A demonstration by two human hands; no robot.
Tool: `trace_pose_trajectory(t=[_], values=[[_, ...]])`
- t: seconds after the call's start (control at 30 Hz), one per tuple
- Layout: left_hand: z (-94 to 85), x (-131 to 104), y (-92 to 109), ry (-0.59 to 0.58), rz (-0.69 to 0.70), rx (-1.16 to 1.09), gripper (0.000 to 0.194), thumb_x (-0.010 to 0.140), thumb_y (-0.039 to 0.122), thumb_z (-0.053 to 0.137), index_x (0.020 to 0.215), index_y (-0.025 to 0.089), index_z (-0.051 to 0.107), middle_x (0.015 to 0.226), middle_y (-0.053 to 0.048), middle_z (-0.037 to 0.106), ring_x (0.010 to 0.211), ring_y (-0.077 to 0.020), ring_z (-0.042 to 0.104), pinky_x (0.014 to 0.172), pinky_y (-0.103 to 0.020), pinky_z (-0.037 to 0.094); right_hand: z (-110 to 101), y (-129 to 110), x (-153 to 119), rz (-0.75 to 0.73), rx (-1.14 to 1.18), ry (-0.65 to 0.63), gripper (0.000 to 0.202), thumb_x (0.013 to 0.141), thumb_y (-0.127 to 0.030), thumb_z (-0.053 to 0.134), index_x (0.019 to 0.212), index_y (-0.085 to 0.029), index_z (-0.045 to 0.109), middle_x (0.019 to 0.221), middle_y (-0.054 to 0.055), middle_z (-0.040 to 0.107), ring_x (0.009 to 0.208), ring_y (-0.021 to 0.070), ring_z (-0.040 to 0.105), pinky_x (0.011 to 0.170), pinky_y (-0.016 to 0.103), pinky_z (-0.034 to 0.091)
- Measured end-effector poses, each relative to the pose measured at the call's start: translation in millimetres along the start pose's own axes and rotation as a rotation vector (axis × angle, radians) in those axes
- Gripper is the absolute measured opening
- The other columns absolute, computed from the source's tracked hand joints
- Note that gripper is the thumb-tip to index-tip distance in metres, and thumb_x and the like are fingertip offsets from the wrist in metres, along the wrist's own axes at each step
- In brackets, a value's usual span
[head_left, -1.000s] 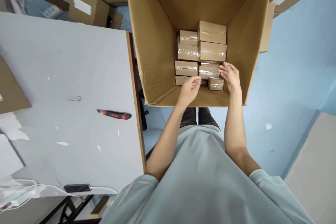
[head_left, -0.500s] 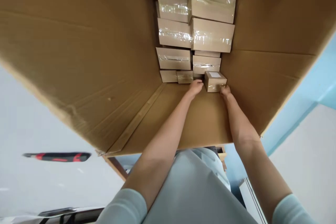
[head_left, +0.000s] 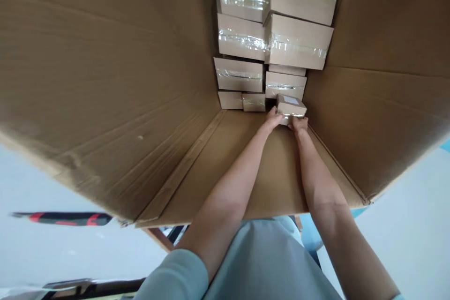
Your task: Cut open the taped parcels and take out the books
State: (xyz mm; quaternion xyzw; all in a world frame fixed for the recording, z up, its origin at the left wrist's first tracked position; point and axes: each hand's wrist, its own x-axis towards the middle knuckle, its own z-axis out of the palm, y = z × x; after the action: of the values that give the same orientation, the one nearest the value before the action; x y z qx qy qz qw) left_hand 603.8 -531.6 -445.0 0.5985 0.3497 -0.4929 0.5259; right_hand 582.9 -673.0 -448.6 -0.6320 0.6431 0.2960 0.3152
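Observation:
Deep inside a large cardboard carton (head_left: 140, 89), both my hands are on a small cardboard box (head_left: 291, 108) with a white label on top and clear tape across its front. My left hand (head_left: 273, 119) presses its left side. My right hand (head_left: 298, 124) grips its lower right corner, with the fingers partly hidden beneath. Just behind it stands a taped box (head_left: 285, 85). To the left, a smaller box (head_left: 253, 102) sits low in the stack, beside a dark gap.
Several taped boxes, among them a large one (head_left: 298, 42), are stacked against the carton's far end. The carton's side walls rise left and right. A black and red screwdriver-like tool (head_left: 70, 218) lies on the white surface outside at left.
My left hand has moved right onto the small box, and my right hand has shifted under its front corner. The box now looks tilted. The view has shifted slightly.

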Motion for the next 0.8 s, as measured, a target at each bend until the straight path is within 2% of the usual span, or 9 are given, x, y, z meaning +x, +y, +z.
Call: trace_pose_trajectory(t=[0.1, 0.2, 0.3, 0.4, 0.47, 0.53, 0.63, 0.73, 0.8], values=[[-19.0, -23, 28, 0.046, 0.049, 0.037, 0.082, 0.089, 0.012, 0.078, 0.168, 0.015, 0.06, 0.171, -0.017, 0.066, 0.163, -0.0325, 0.059, 0.137, -0.04, 0.043, -4, -9, -45, 0.031, 0.024, -0.077, 0.036, 0.1, -0.02, 0.076, 0.135, -0.015, 0.067, 0.094, 0.003, 0.075, 0.064, 0.0153, 0.074, 0.057, 0.024, 0.066], [-42.0, -68, 64, 0.093, 0.229, 0.167, 0.079, 0.089, 0.013, 0.079, 0.167, 0.019, 0.063, 0.171, -0.017, 0.065, 0.165, -0.0365, 0.057, 0.141, -0.047, 0.041, -17, -27, -105, 0.016, 0.08, -0.172, 0.021, 0.098, -0.02, 0.074, 0.118, -0.016, 0.07, 0.083, 0.002, 0.073, 0.064, 0.0163, 0.076, 0.061, 0.026, 0.069], [-69.9, -137, 92, 0.18, 0.474, 0.275, 0.072, 0.093, 0.016, 0.076, 0.164, 0.014, 0.065, 0.172, -0.021, 0.06, 0.164, -0.0401, 0.055, 0.142, -0.049, 0.04, -42, -44, -177, -0.119, 0.16, -0.252, 0.012, 0.097, -0.026, 0.072, 0.108, -0.023, 0.068, 0.085, 0.004, 0.076, 0.081, 0.0196, 0.084, 0.08, 0.03, 0.075], [-102.7, -226, 100, 0.293, 0.679, 0.233, 0.068, 0.099, 0.024, 0.074, 0.166, 0.015, 0.063, 0.17, -0.02, 0.059, 0.161, -0.0388, 0.058, 0.141, -0.049, 0.043, -78, -48, -260, -0.333, 0.206, -0.328, 0.016, 0.095, -0.037, 0.072, 0.105, -0.028, 0.064, 0.102, 0.005, 0.081, 0.104, 0.0228, 0.088, 0.1, 0.034, 0.074], [-124.0, -292, 94, 0.384, 0.829, 0.113, 0.066, 0.104, 0.032, 0.072, 0.168, 0.024, 0.059, 0.171, -0.016, 0.058, 0.161, -0.0344, 0.058, 0.14, -0.048, 0.046, -105, -41, -319, -0.515, 0.208, -0.371, 0.034, 0.092, -0.046, 0.076, 0.119, -0.032, 0.062, 0.125, 0.006, 0.081, 0.114, 0.0243, 0.088, 0.107, 0.04, 0.073], [-141.6, -359, 81, 0.518, 0.963, 0.03, 0.07, 0.107, 0.036, 0.07, 0.174, 0.032, 0.051, 0.171, -0.013, 0.057, 0.162, -0.0325, 0.057, 0.138, -0.047, 0.049, -131, -32, -379, -0.789, 0.185, -0.419, 0.049, 0.093, -0.052, 0.074, 0.136, -0.035, 0.057, 0.147, 0.01, 0.073, 0.122, 0.0268, 0.086, 0.108, 0.046, 0.073], [-160.8, -453, 54, 0.768, 1.098, 0.02, 0.078, 0.111, 0.039, 0.067, 0.183, 0.039, 0.037, 0.168, -0.013, 0.059, 0.159, -0.0332, 0.06, 0.136, -0.05, 0.053, -157, -19, -462, -1.004, 0.088, -0.552, 0.052, 0.098, -0.052, 0.074, 0.144, -0.039, 0.053, 0.164, 0.013, 0.062, 0.139, 0.03, 0.078, 0.117, 0.052, 0.069], [-178.7, -518, 21, 1.067, 1.14, 0.05, 0.083, 0.113, 0.036, 0.064, 0.186, 0.041, 0.027, 0.169, -0.014, 0.059, 0.159, -0.033, 0.06, 0.133, -0.054, 0.054, -151, -13, -524, -1.054, -0.031, -0.726, 0.056, 0.096, -0.052, 0.078, 0.146, -0.04, 0.054, 0.165, 0.012, 0.06, 0.145, 0.0315, 0.074, 0.121, 0.053, 0.065], [-193.9, -542, -4, 1.228, 1.09, 0.067, 0.083, 0.114, 0.034, 0.062, 0.187, 0.04, 0.024, 0.176, -0.014, 0.055, 0.165, -0.0334, 0.054, 0.137, -0.057, 0.048, -122, -10, -551, -1.044, -0.141, -0.874, 0.057, 0.092, -0.052, 0.081, 0.142, -0.038, 0.058, 0.161, 0.011, 0.064, 0.147, 0.0314, 0.074, 0.121, 0.05, 0.065]])
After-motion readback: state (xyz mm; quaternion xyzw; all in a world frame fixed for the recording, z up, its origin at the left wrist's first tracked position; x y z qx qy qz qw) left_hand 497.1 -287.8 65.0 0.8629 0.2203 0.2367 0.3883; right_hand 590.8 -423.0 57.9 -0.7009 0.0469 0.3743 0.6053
